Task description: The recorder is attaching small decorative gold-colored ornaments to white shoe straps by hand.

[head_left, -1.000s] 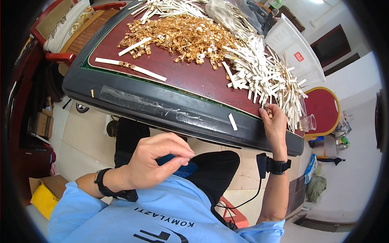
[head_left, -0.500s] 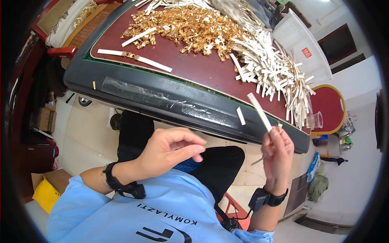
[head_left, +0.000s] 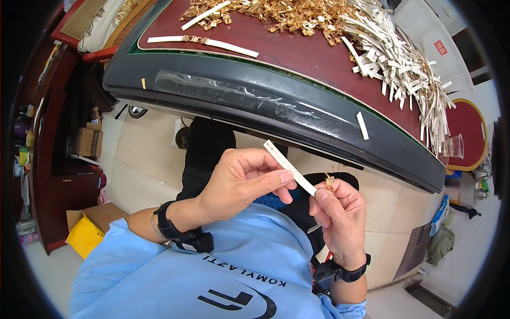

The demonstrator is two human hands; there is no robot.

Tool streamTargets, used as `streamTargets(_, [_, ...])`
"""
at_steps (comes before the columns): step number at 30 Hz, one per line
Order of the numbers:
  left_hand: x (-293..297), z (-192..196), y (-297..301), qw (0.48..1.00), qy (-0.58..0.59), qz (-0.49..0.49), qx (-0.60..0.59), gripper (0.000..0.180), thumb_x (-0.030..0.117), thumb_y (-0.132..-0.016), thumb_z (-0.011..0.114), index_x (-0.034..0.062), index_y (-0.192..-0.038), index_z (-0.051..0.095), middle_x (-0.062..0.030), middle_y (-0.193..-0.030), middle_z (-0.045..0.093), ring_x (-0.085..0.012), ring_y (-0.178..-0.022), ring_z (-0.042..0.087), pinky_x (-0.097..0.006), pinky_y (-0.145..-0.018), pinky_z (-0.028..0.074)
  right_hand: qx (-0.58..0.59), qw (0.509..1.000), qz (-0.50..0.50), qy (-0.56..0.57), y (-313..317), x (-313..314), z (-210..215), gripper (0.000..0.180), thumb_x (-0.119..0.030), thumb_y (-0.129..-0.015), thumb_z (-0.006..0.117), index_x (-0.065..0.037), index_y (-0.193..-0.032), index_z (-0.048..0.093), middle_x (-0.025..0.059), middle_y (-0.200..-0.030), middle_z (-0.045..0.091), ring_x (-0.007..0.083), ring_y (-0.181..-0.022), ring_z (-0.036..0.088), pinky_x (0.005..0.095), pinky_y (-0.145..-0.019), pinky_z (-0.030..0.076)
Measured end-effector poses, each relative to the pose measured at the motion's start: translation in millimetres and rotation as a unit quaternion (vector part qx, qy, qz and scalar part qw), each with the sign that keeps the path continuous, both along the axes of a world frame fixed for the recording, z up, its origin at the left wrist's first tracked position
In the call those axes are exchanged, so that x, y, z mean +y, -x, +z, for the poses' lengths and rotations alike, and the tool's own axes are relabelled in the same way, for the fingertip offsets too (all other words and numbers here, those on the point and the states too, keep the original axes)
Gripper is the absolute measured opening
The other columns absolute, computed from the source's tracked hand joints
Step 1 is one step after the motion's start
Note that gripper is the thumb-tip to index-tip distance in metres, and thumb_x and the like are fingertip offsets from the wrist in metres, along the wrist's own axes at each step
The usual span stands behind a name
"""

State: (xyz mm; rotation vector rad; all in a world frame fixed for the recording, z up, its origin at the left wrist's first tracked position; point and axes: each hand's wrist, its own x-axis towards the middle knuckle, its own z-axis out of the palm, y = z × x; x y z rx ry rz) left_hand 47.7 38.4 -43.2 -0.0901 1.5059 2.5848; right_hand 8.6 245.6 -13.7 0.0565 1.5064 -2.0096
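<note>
A narrow white strap (head_left: 290, 166) with small holes near its far end runs slantwise between my hands above my lap. My left hand (head_left: 247, 181) pinches it around the middle, thumb on top and fingers curled behind. At its lower end my right hand (head_left: 341, 218) grips it between thumb and forefinger. Up from the right fingers pokes a small gold buckle piece (head_left: 330, 183); how it joins the strap is hidden. Below that hand a bit of another pale strip shows.
On the dark red tabletop (head_left: 297, 58) lie a heap of gold buckles (head_left: 297, 16), a pile of white straps (head_left: 396, 64) and a joined strap with gold buckle (head_left: 202, 41). One short white strip (head_left: 362, 125) rests on the black table edge. A clear plastic cup (head_left: 456, 147) stands right.
My left hand has come over to the strap and taken hold of it. My right hand has brought the strap down and left. The view has shifted, so the table sits higher.
</note>
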Motion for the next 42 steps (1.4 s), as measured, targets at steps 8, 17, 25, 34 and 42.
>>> streamTargets(8, [-4.3, -1.6, -8.0, 0.999, -0.029, -0.009, -0.022, 0.014, 0.005, -0.094, 0.061, -0.0085, -0.099, 0.063, -0.016, -0.092, 0.069, -0.0179, -0.078, 0.07, -0.026, -0.069, 0.057, -0.048, 0.997, 0.048, 0.034, -10.8, 1.0, -11.1, 0.012, -0.008, -0.096, 0.06, 0.003, -0.096, 0.064, 0.0032, -0.071, 0.062, 0.0004, -0.054, 0.04, 0.0164, -0.047, 0.028])
streamTargets(17, [-9.5, 7.1, -10.9, 0.987, 0.038, -0.134, -0.074, 0.008, 0.003, -0.089, 0.065, -0.0048, -0.087, 0.063, -0.0099, -0.084, 0.068, -0.0122, -0.074, 0.069, -0.022, -0.067, 0.053, 0.018, 0.997, 0.054, -0.048, -9.2, 2.6, -4.5, 0.013, -0.009, -0.092, 0.067, 0.003, -0.099, 0.066, 0.0015, -0.078, 0.066, 0.0009, -0.065, 0.056, 0.0146, -0.057, 0.043])
streamTargets(25, [-10.3, 16.6, -13.2, 0.979, 0.041, -0.191, -0.052, 0.012, 0.008, -0.091, 0.066, -0.0037, -0.088, 0.065, -0.0078, -0.083, 0.068, -0.0104, -0.07, 0.067, -0.022, -0.065, 0.05, -0.024, 0.993, 0.101, 0.051, -7.1, -7.8, -6.0, 0.016, -0.005, -0.091, 0.068, 0.002, -0.103, 0.062, 0.0052, -0.088, 0.067, 0.0049, -0.073, 0.062, 0.0174, -0.064, 0.051])
streamTargets(34, [-16.9, 13.3, -15.1, 0.972, 0.012, -0.235, -0.022, 0.014, 0.011, -0.092, 0.066, -0.003, -0.091, 0.067, -0.0065, -0.08, 0.067, -0.0109, -0.066, 0.065, -0.023, -0.064, 0.049, -0.129, 0.973, 0.135, 0.133, -6.7, -5.4, -7.5, 0.014, -0.005, -0.089, 0.07, 0.0, -0.099, 0.062, 0.0031, -0.085, 0.065, 0.0044, -0.069, 0.06, 0.0159, -0.058, 0.046])
streamTargets(42, [-20.3, 12.3, -12.6, 0.965, 0.021, -0.262, -0.012, 0.013, 0.01, -0.09, 0.068, -0.0024, -0.087, 0.067, -0.0057, -0.076, 0.067, -0.0101, -0.063, 0.064, -0.023, -0.062, 0.049, -0.092, 0.981, 0.144, 0.095, -9.1, -8.6, -4.2, 0.017, -0.005, -0.088, 0.071, 0.001, -0.1, 0.062, 0.0033, -0.086, 0.066, 0.0041, -0.07, 0.06, 0.0165, -0.061, 0.048])
